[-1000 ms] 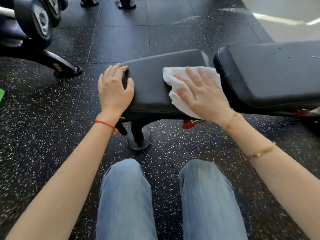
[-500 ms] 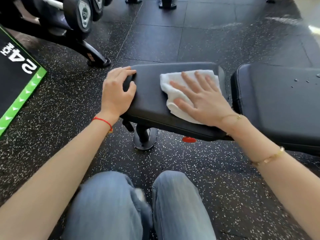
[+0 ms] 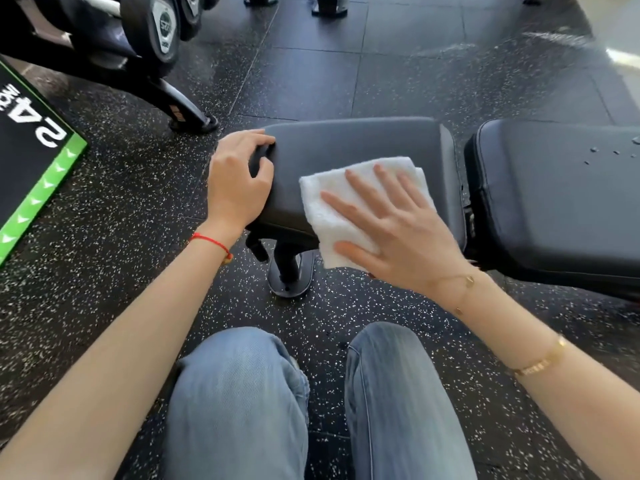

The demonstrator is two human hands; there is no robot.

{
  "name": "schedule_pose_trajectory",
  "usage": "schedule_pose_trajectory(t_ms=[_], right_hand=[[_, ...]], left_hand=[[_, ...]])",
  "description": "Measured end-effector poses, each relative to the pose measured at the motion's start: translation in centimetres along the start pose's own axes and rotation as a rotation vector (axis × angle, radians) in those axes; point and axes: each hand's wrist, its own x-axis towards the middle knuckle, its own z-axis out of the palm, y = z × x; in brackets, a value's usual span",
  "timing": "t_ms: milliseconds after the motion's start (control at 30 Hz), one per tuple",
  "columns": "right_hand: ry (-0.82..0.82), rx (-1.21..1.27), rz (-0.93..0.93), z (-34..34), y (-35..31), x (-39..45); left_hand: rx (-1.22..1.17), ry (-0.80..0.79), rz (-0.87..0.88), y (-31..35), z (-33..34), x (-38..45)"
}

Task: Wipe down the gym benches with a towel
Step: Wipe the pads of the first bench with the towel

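My right hand (image 3: 391, 233) lies flat on the white towel (image 3: 332, 209), fingers straight and spread, palm pressing it onto the near half of the black seat pad (image 3: 363, 143). The towel is folded into a thick rectangle; its near edge hangs over the front edge of the pad, with my thumb laid across that overhang. My left hand (image 3: 239, 178) holds the left end of the same pad, fingers curled over the far corner and thumb lying along the top surface, well apart from the towel.

Just to the right, across a narrow gap, sits the longer back pad (image 3: 554, 202) of the bench, with a few water droplets (image 3: 609, 154) near its far right corner. Under the seat pad a black post runs down to a round foot (image 3: 291, 282) on the speckled rubber floor (image 3: 121, 220).

A red string bracelet (image 3: 211, 242) circles my left wrist, a thin gold chain (image 3: 457, 289) my right wrist and a gold bangle (image 3: 540, 358) sits further up that forearm. My knees in blue jeans (image 3: 235, 393) fill the bottom of the view. A dumbbell rack (image 3: 152, 26) stands at upper left, and a black box with a green border (image 3: 38, 168) lies at the left edge. No container is in sight.
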Motion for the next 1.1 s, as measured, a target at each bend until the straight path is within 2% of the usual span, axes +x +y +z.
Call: schedule_pose_trajectory(t_ms=[167, 333, 500, 600, 767, 933, 1033, 1100], right_hand=[[-0.012, -0.047, 0.016, 0.0, -0.7, 0.6], [0.026, -0.114, 0.042, 1.0, -4.9, 3.1], [0.177, -0.117, 0.132, 2.7, -3.0, -2.0], [0.138, -0.093, 0.175, 2.1, -3.0, -1.4], [0.059, -0.082, 0.151, 1.4, -7.1, 3.9], [0.183, -0.046, 0.212, 2.7, -3.3, -1.7], [0.144, 0.044, 0.266, 2.0, -0.5, -3.6], [0.106, 0.132, 0.322, 1.2, 1.4, -2.0]], left_hand=[[-0.002, 0.073, -0.022, 0.0, 0.0, 0.0], [-0.04, 0.047, -0.034, -0.2, 0.1, 0.1], [-0.011, 0.034, -0.023, -0.3, 0.1, 0.0], [0.002, 0.054, -0.062, 0.3, 0.2, -0.1], [-0.024, 0.03, -0.051, 0.3, -0.1, 0.0], [0.006, 0.002, -0.028, 0.0, -0.3, -0.2], [0.053, -0.035, -0.003, 0.1, -0.1, -0.3], [0.088, -0.055, 0.007, 0.3, -0.1, -0.2]])
